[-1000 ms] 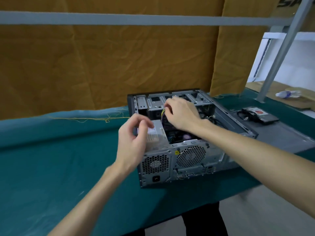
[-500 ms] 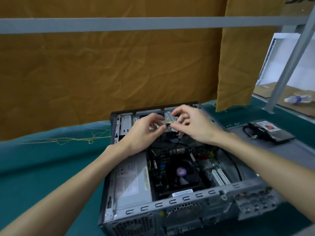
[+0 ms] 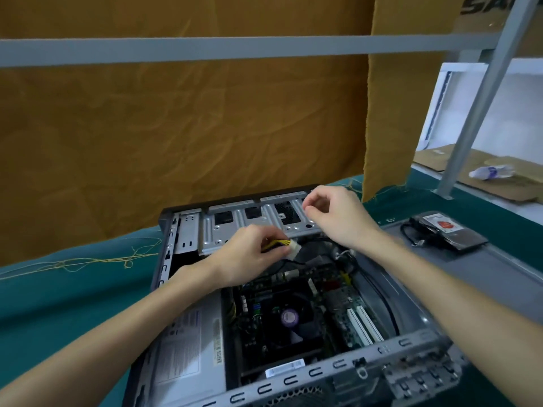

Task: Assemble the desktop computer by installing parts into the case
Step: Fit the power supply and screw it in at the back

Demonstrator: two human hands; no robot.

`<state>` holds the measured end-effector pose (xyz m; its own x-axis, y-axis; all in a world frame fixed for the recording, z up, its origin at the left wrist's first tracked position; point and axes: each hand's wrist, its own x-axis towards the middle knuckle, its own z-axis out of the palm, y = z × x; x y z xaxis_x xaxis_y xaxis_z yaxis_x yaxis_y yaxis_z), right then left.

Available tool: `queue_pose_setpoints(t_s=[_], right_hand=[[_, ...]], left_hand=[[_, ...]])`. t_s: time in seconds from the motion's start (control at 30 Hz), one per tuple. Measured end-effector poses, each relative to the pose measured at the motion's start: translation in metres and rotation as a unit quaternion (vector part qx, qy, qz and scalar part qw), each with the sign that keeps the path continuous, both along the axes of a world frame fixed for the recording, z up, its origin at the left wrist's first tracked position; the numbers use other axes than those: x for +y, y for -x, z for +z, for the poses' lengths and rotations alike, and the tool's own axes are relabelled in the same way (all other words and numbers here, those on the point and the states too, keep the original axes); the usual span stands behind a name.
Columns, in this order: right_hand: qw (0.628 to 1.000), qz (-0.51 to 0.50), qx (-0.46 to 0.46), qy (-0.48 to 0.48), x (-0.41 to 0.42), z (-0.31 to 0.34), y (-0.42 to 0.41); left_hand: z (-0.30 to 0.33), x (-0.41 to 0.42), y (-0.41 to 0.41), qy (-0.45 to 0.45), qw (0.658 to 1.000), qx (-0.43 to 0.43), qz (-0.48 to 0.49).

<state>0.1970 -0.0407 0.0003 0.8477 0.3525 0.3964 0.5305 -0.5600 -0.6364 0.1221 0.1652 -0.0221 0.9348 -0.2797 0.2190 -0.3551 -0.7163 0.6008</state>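
Note:
An open grey computer case [image 3: 293,390] lies on its side on the green table. Inside sit the motherboard with its black CPU fan [image 3: 289,318] and a silver power supply [image 3: 188,348] at the left. My left hand [image 3: 249,257] pinches a white power connector [image 3: 293,247] with yellow and black wires, over the case just below the drive cage [image 3: 249,227]. My right hand [image 3: 338,218] hovers over the far right of the drive cage, fingers loosely curled, holding nothing visible.
A hard drive with a black cable [image 3: 449,233] lies on the removed grey side panel [image 3: 484,271] to the right. Yellow threads [image 3: 97,261] trail on the green cloth at left. A grey frame post [image 3: 473,113] and a plastic bottle [image 3: 490,171] stand beyond.
My head has moved closer over the case. My right hand has let go of the connector and lifted to the right; my left hand now holds the connector alone.

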Motion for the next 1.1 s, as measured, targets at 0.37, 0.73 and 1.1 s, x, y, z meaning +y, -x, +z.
queue_pose_setpoints(t_s=[0.37, 0.73, 1.1], right_hand=[[0.962, -0.092, 0.075, 0.248, -0.009, -0.02, -0.039], [0.963, -0.081, 0.017, 0.256, -0.016, -0.026, -0.035], [0.957, -0.101, 0.0, 0.273, -0.016, -0.024, -0.031]], left_hand=[[-0.018, -0.035, -0.021, -0.257, 0.963, 0.078, -0.012], [-0.04, -0.042, -0.048, -0.344, 0.93, 0.126, 0.028], [-0.047, -0.047, -0.059, -0.357, 0.923, 0.141, 0.017]])
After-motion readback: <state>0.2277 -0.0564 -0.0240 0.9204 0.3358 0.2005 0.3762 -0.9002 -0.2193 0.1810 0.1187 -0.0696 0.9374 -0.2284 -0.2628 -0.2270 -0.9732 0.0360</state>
